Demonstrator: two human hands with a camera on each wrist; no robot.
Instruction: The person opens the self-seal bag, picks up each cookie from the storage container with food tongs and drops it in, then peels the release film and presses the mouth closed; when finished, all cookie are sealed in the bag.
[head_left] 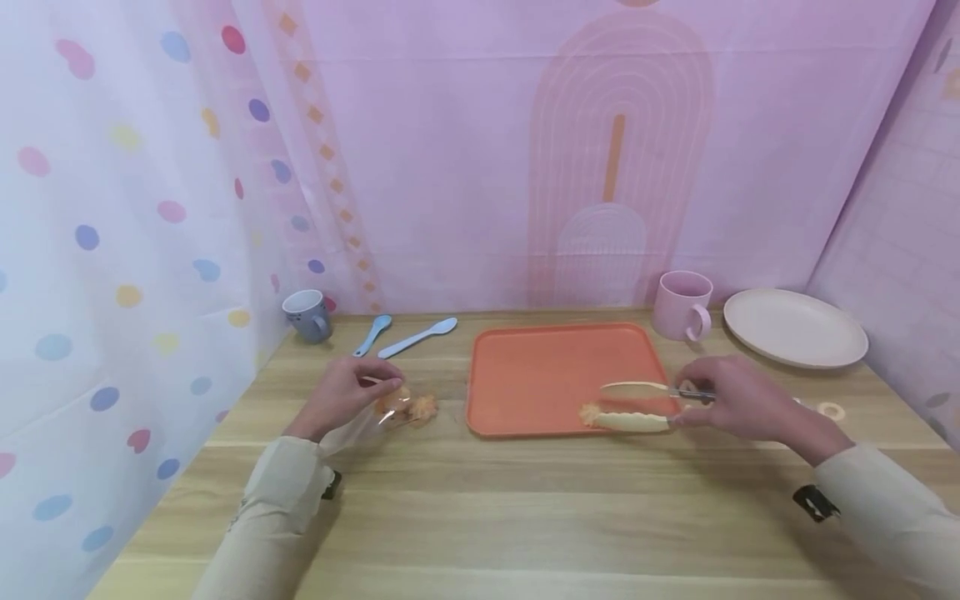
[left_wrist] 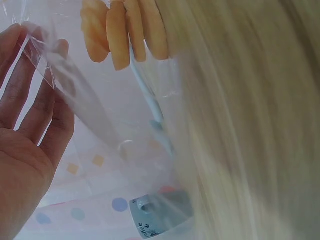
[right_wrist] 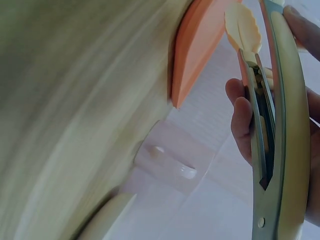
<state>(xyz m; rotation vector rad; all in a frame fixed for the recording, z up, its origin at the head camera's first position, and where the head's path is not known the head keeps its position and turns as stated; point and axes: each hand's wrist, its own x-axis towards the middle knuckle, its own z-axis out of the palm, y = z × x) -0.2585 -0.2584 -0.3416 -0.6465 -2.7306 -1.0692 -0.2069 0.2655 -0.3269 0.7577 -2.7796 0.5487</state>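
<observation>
1. My left grip (head_left: 351, 397) pinches the edge of a clear plastic bag (left_wrist: 90, 100) between thumb and fingers, above the left part of the wooden surface (head_left: 480, 517).
2. Golden snack pieces (head_left: 423, 408) sit at the bag, just beside my left fingertips; whether all are inside it I cannot tell.
3. My right grip (head_left: 738, 400) is curled round the tongs (head_left: 633, 422), which point left over the near right corner of the orange tray (head_left: 555, 367).
4. The two cream tips of the tongs stand apart, one above the other in the head view.
5. One golden piece (head_left: 588, 414) is on the tray by its near edge, at the end of the lower tip; it is not squeezed between the two.
6. A pale ring (head_left: 831, 411) lies on the surface, near my right wrist.
7. Behind the tray's right side stands a pink mug (head_left: 677, 308), handle to the right, with a pale plate (head_left: 795, 327) just beside it.
8. At the back left are a blue-grey cup (head_left: 306, 318), a short blue spoon (head_left: 372, 335) and a longer light-blue spoon (head_left: 420, 337).
</observation>
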